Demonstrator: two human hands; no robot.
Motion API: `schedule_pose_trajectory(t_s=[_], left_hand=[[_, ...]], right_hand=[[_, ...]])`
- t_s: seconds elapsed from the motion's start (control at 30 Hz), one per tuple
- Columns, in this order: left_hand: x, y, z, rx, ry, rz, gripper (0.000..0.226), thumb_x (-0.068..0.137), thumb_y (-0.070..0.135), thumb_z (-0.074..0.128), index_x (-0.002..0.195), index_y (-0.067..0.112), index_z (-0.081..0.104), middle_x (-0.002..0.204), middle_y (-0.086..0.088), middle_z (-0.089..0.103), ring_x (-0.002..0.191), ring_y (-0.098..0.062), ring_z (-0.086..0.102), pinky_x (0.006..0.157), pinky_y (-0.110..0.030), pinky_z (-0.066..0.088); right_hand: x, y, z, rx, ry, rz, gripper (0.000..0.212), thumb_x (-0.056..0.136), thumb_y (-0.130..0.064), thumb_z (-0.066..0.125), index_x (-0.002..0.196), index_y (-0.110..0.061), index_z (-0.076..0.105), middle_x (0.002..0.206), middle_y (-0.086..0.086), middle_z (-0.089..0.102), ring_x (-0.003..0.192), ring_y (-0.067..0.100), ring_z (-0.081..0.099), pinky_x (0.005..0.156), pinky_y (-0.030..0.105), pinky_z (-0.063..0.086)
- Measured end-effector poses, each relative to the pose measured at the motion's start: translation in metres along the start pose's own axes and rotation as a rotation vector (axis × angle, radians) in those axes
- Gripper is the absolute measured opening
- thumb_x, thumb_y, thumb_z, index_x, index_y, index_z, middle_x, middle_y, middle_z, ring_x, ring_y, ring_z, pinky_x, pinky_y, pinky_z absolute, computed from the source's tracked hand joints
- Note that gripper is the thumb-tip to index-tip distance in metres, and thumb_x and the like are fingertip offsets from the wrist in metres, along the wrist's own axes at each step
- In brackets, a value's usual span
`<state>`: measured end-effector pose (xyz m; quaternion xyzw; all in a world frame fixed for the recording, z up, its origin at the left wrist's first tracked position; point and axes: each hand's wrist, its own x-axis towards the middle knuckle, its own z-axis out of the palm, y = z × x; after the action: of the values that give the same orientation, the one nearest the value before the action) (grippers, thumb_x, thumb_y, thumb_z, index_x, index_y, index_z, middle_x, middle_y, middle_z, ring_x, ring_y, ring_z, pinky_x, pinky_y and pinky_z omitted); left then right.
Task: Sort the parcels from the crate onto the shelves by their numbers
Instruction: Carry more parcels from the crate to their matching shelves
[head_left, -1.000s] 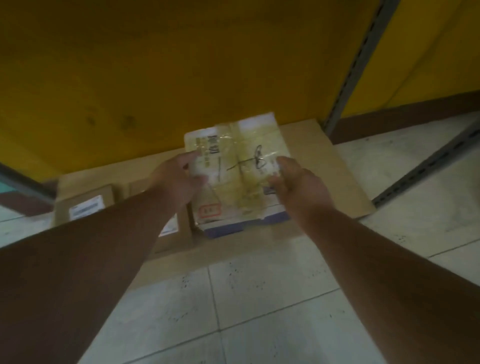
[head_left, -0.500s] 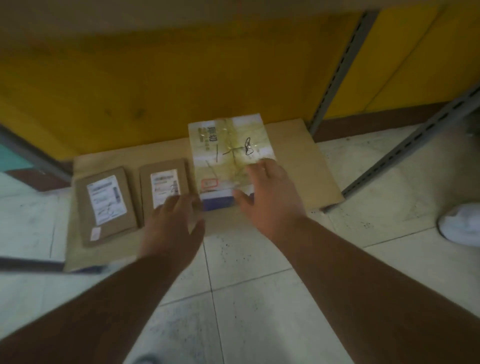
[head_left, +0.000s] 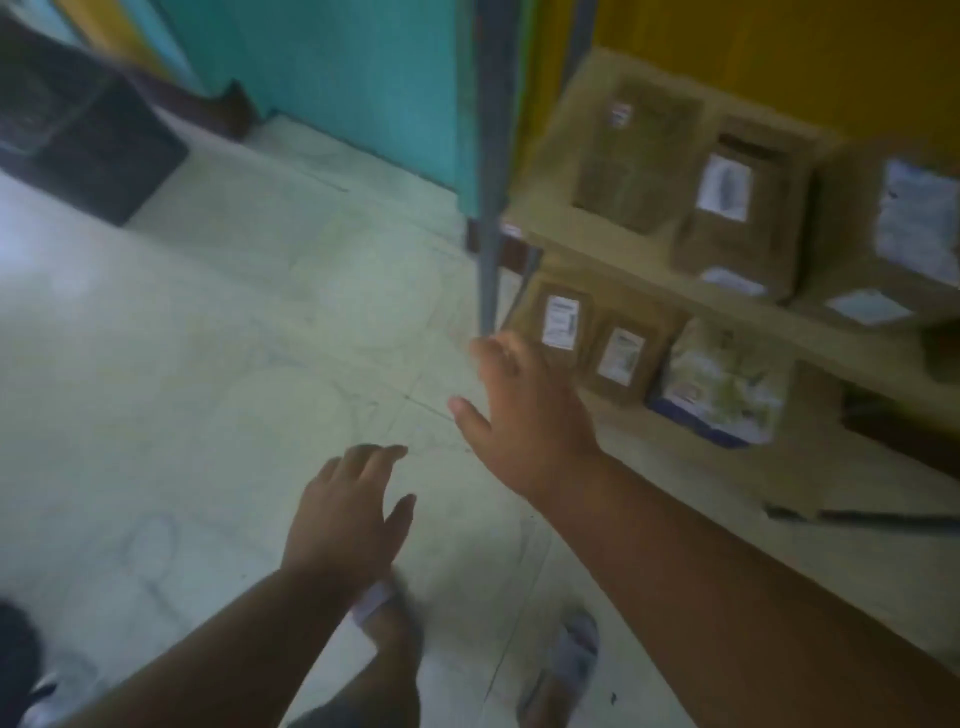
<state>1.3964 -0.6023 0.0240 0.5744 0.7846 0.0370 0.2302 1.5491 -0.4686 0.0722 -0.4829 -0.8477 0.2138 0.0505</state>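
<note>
The white taped parcel (head_left: 722, 387) lies on the bottom shelf board (head_left: 810, 467) at the right, beside two small brown parcels (head_left: 558, 325) (head_left: 623, 358). Three bigger brown boxes stand on the shelf above (head_left: 571, 228), the middle one (head_left: 737, 208) with a white label. My right hand (head_left: 524, 415) is open over the floor, left of the small parcels and touching none. My left hand (head_left: 348, 519) is open and empty, lower and nearer to me. The view is blurred.
A dark crate (head_left: 88, 135) sits on the tiled floor at the far left. A grey shelf upright (head_left: 491, 171) rises in front of a teal wall (head_left: 353, 78). My feet in sandals (head_left: 563, 670) show at the bottom.
Both hands let go of the white taped parcel and drew back from the shelf. My view swung left, so the shelves now sit at the right and the crate shows.
</note>
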Motion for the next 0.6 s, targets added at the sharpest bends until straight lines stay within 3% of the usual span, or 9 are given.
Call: schedule_pose_trajectory(t_s=[0.13,0.27,0.47,0.6], left_hand=[[-0.035,-0.085,-0.108,0.014,0.074,-0.103,0.053,0.086,0.039,0.067,0.135,0.024,0.055,0.129,-0.005,0.061,0.113,-0.030,0.058,0.095,-0.041,0.048],[-0.066,-0.154,-0.188,0.014,0.172,-0.214,0.052,0.083,0.041,0.068,0.132,0.025,0.057,0.124,-0.003,0.063,0.107,-0.029,0.062,0.090,-0.040,0.051],[-0.024,-0.231,-0.272,-0.037,0.271,-0.392,0.055,0.089,0.047,0.062,0.139,0.028,0.050,0.135,-0.001,0.058,0.118,-0.026,0.057,0.097,-0.039,0.049],[0.050,-0.280,-0.322,-0.070,0.371,-0.462,0.059,0.091,0.051,0.058,0.145,0.031,0.044,0.140,0.000,0.055,0.120,-0.024,0.056,0.099,-0.037,0.048]], right_hand=[[0.040,-0.150,-0.030,-0.016,-0.017,-0.164,0.053,0.092,-0.040,0.063,0.138,-0.016,0.050,0.140,0.014,0.051,0.121,0.032,0.051,0.098,0.044,0.044],[0.083,-0.272,-0.058,-0.042,-0.029,-0.331,0.058,0.095,-0.046,0.058,0.145,-0.022,0.042,0.147,0.009,0.046,0.127,0.024,0.048,0.100,0.035,0.042],[0.182,-0.385,-0.100,-0.067,0.001,-0.511,0.063,0.095,-0.048,0.056,0.149,-0.023,0.037,0.153,0.009,0.039,0.135,0.027,0.042,0.109,0.039,0.037],[0.274,-0.436,-0.105,-0.120,-0.072,-0.583,0.078,0.093,-0.057,0.054,0.156,-0.028,0.019,0.163,0.009,0.023,0.147,0.032,0.026,0.118,0.047,0.028]])
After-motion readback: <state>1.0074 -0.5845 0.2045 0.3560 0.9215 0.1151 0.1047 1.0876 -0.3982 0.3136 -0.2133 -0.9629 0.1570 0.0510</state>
